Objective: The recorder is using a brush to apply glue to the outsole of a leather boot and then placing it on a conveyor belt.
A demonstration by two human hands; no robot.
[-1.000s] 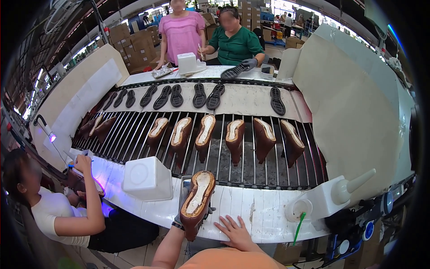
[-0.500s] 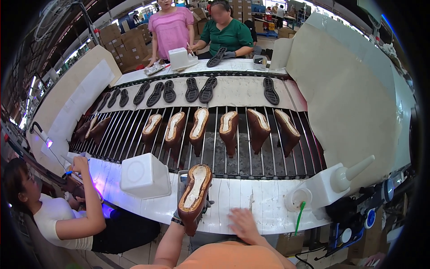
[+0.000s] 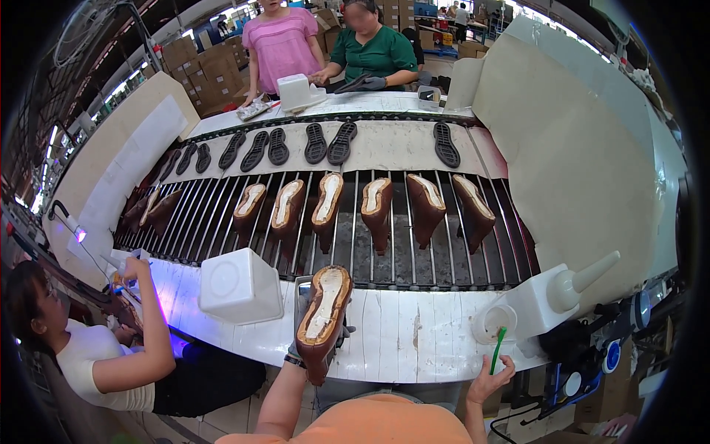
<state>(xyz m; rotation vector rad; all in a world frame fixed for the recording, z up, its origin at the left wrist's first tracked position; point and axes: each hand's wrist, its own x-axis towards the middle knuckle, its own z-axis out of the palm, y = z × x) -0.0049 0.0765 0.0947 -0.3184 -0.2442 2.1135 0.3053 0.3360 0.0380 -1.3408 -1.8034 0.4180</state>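
Observation:
A brown leather shoe upper, bottom facing up with a pale middle and tan rim, is in my left hand. That hand wears a dark glove and is mostly hidden behind the shoe, closed round it. At the front right, my bare right hand has its thumb and fingers round the lower end of a thin green handle. The handle's upper end rests in a white cup; whatever tip it has cannot be made out.
Brown shoe uppers stand on the metal rod conveyor, with black soles on the shelf behind. A white container and a white spouted bottle flank me. One co-worker sits left; two people are across.
My right hand has moved right from the table's front edge to the green handle, which tilts a little differently. My left hand still holds the shoe upper, turned slightly.

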